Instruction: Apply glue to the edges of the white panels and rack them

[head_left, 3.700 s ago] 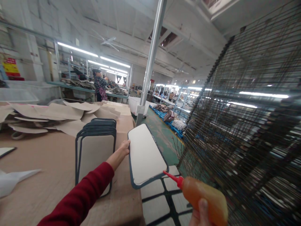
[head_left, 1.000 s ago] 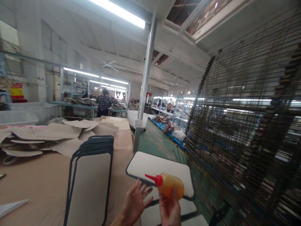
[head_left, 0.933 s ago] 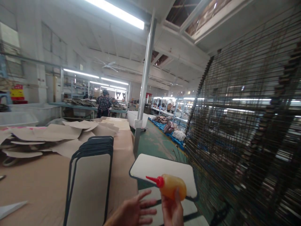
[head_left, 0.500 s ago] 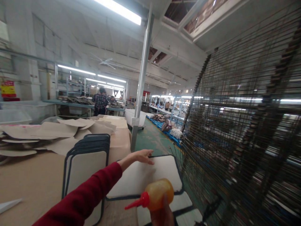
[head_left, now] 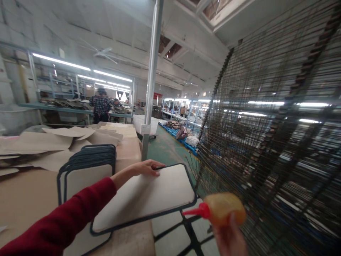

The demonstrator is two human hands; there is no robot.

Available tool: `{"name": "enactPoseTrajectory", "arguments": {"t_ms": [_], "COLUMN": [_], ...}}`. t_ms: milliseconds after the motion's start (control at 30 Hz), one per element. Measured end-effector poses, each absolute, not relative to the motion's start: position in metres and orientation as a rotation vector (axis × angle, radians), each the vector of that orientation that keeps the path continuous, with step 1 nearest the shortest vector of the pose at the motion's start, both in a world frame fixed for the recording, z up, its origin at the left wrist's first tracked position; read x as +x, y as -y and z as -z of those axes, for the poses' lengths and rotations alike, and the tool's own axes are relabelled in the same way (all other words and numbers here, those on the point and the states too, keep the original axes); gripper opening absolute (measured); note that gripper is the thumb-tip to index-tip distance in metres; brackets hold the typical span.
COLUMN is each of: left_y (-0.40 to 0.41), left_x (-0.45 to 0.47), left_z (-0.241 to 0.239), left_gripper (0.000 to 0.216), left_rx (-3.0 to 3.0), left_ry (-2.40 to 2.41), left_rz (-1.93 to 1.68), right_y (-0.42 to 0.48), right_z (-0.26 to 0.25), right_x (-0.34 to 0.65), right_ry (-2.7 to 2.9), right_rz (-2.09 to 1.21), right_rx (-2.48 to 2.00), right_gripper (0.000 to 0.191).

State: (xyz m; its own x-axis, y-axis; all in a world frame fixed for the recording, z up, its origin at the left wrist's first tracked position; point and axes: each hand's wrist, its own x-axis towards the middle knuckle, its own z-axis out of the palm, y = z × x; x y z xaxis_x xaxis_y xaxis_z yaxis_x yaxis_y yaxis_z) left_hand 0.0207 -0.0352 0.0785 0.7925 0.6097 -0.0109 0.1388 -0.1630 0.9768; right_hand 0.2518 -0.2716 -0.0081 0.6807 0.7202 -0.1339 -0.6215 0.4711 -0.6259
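My left hand (head_left: 146, 168), in a red sleeve, grips the far edge of a white rectangular panel (head_left: 149, 193) with rounded corners and dark edging. Its thumb lies on the white face, and the panel tilts over the table's right edge. In my right hand (head_left: 230, 236) is an amber squeeze bottle (head_left: 226, 208) with a red nozzle pointing left, near the panel's right corner. To the left of the held panel, a stack of similar dark-edged panels (head_left: 89, 177) leans on the table.
Loose beige sheets (head_left: 45, 142) lie piled on the brown-covered table (head_left: 23, 199). Below right are more pale dark-edged panels (head_left: 170, 227). A tall wire rack (head_left: 255, 142) fills the right side. A metal post (head_left: 150, 89) stands ahead, with a person (head_left: 101, 106) beyond.
My left hand has closed on the panel's far edge, and the panel has shifted left and tilted up. The bottle in my right hand has moved right. The view has turned slightly right.
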Motion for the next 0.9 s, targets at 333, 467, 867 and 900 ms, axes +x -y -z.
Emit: {"name": "enactPoseTrajectory", "arguments": {"t_ms": [333, 467, 867, 900], "left_y": [0.065, 0.067, 0.065, 0.065], "left_x": [0.012, 0.010, 0.007, 0.007], "left_z": [-0.109, -0.114, -0.115, -0.115], "left_gripper": [0.046, 0.046, 0.041, 0.041], "left_rx": [1.733, 1.743, 1.628, 1.622], "left_ry": [-0.520, -0.500, -0.512, -0.516], "left_rz": [-0.241, -0.151, -0.156, -0.153], "right_y": [0.272, 0.271, 0.275, 0.275], "right_z": [-0.065, -0.065, -0.050, -0.049], "right_x": [0.304, 0.304, 0.319, 0.320], "right_ry": [0.558, 0.573, 0.694, 0.708], "right_rz": [-0.402, -0.447, -0.420, -0.461], "right_rx": [-0.907, -0.932, -0.972, -0.970], "right_gripper": [0.075, 0.073, 0.064, 0.063]}}
